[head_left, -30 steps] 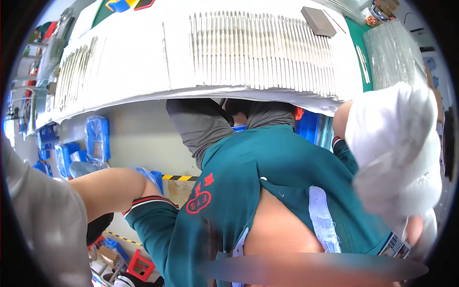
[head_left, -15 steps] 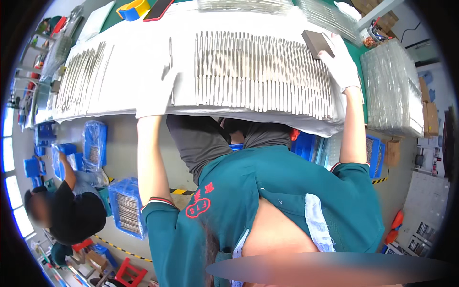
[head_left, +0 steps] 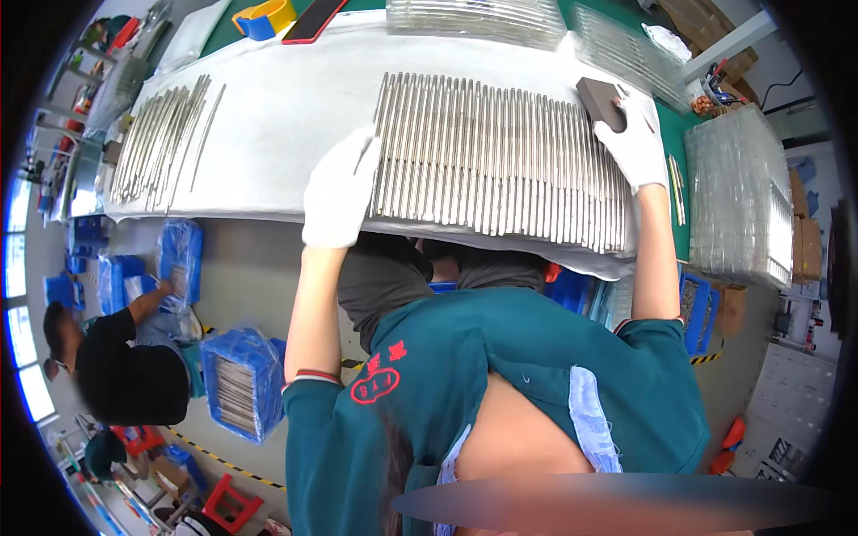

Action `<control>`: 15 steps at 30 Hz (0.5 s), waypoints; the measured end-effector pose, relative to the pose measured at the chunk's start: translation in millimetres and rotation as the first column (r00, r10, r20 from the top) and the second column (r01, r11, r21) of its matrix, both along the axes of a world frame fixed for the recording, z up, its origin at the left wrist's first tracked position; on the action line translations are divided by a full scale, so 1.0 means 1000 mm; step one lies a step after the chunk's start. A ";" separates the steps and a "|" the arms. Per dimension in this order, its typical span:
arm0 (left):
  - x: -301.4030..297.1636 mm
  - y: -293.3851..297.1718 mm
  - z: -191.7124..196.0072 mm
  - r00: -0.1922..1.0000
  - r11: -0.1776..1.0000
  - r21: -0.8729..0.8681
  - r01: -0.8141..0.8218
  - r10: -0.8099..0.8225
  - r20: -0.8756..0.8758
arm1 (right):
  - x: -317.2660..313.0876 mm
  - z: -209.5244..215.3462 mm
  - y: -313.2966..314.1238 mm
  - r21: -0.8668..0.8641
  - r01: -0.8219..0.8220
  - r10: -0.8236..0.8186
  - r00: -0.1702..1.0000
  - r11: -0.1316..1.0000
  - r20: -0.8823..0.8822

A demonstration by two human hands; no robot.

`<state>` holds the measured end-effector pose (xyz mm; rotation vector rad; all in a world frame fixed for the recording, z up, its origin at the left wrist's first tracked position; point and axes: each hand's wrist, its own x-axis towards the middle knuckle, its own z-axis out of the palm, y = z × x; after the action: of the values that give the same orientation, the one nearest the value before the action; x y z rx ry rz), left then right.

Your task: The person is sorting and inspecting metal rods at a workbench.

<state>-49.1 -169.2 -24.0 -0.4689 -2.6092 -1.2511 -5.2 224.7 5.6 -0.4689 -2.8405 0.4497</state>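
Observation:
A long row of slim silver metal rods (head_left: 500,161) lies side by side on the white cloth (head_left: 277,98). At the row's left end is my white-gloved left hand (head_left: 340,192), its fingers stretched out along the outermost rod and touching it. My right hand (head_left: 636,143), also gloved in white, is beyond the row's right end. Its thumb and fingers are closed on the near end of a dark brown block (head_left: 597,96), which rests by the tops of the last rods. The palm sides of both hands are hidden.
A looser group of rods (head_left: 161,143) lies at the left of the cloth. Behind are a tape roll (head_left: 264,18), a phone (head_left: 313,20) and clear plastic trays (head_left: 474,20). Stacked trays (head_left: 740,192) stand at the right. A co-worker (head_left: 134,366) sits left near blue crates (head_left: 237,384).
My left hand has moved right, and the single rod beside it now lies against the row. My right hand stays at the block. The view has shifted slightly.

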 end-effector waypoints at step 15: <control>0.051 0.038 -0.012 0.851 0.819 -0.505 0.273 -0.450 -0.269 | 0.047 -0.009 -0.081 0.185 -0.332 0.342 0.939 0.925 -0.025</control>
<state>1.9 -131.2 -35.8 -1.2237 -2.5117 -0.5233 41.9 143.4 -3.4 0.0700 -2.8752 0.2562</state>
